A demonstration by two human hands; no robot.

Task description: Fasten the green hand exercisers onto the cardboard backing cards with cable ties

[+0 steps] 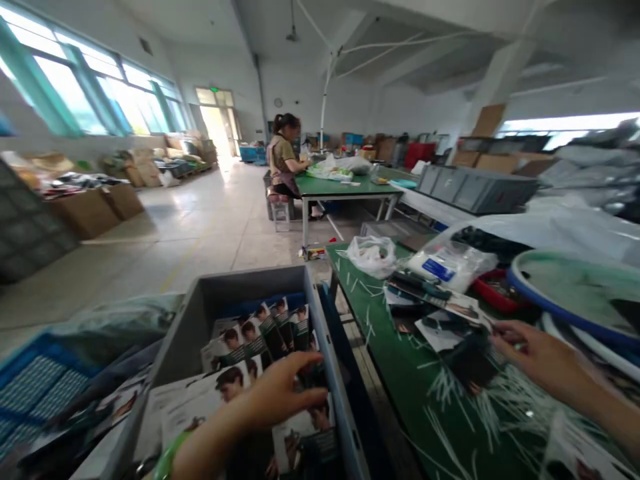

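Workshop hall; green desk (400, 383), white strips (447, 387) scattered. Grey crate (335, 367): printed cards (256, 339), many already in. Desk pile (440, 333): more, outside crate. Left hand (280, 395): in crate, fingers parted, hold indiscernible. Right hand (537, 353): pinching card packet (463, 305).

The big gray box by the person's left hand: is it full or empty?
The gray box isn't empty: many printed cards are inside, under and around the left hand.

1 head-worn view, facing forward and down
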